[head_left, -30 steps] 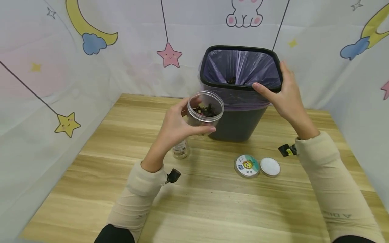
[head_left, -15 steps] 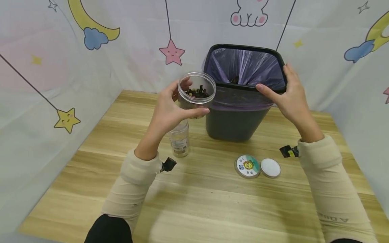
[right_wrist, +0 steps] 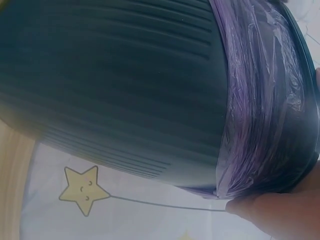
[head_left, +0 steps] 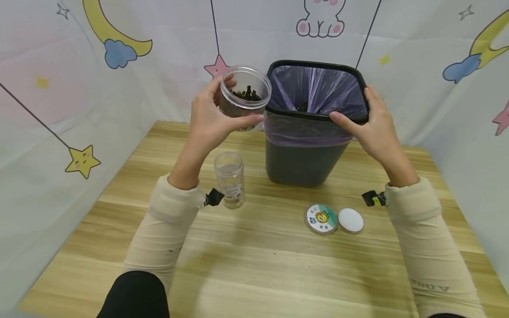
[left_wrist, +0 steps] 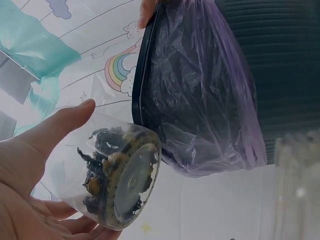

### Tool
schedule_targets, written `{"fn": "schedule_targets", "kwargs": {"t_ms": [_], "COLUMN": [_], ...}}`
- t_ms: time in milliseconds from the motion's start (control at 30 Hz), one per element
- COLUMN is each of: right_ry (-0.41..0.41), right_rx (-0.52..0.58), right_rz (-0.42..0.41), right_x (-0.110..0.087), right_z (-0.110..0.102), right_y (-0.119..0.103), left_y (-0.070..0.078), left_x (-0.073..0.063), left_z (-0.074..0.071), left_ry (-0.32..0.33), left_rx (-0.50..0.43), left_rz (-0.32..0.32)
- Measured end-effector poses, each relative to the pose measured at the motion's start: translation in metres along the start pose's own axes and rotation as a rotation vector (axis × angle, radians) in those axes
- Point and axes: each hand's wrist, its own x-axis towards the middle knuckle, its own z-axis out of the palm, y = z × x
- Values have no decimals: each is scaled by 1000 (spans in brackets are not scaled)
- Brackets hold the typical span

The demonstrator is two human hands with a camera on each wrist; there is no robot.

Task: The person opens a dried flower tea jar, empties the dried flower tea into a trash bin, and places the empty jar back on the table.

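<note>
My left hand (head_left: 208,115) grips a clear plastic jar (head_left: 245,102) without a lid, raised at the left of the trash can's rim. Dark dried bits and some yellowish pieces (left_wrist: 102,172) lie in its bottom, seen through the wall in the left wrist view. The dark grey trash can (head_left: 300,161) has a black rim and a purple liner bag (head_left: 310,140) folded over its edge. My right hand (head_left: 375,126) holds the rim at the front right corner, thumb in front and fingers along the side. A few dark scraps (head_left: 303,106) show deep inside the liner.
A second clear jar (head_left: 230,181), open and with a label, stands on the wooden table (head_left: 254,274) below my left hand. Two round lids lie at centre right: a printed one (head_left: 321,219) and a white one (head_left: 351,220). A patterned curtain (head_left: 175,53) hangs close behind the can.
My left hand has lifted the jar up and to the left, from in front of the can to beside its rim, uncovering the second jar. The right hand keeps its hold on the rim.
</note>
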Motion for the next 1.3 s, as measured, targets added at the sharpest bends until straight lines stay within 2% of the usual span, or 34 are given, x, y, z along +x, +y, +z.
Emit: {"fn": "schedule_targets", "kwargs": {"t_ms": [167,333,467,933,1300], "right_ry": [3,-4,-16,-34,-39], "right_rx": [8,9,6,-2,1], "right_rz": [-9,-13,-18,-4,-4], "right_x": [-1,0,-1,-3,-3], "right_z": [0,1,1,-3,-2], "right_y": [0,1,1,-1,0], "left_y": [5,8,11,23,32], "left_x": [11,22,30,57,67], "left_z": [2,4,7,25,41], "left_ry": [17,37,44,-22,-76], "left_rx": [42,126,200,418,454], "left_rz": [16,71,90,126,182]}}
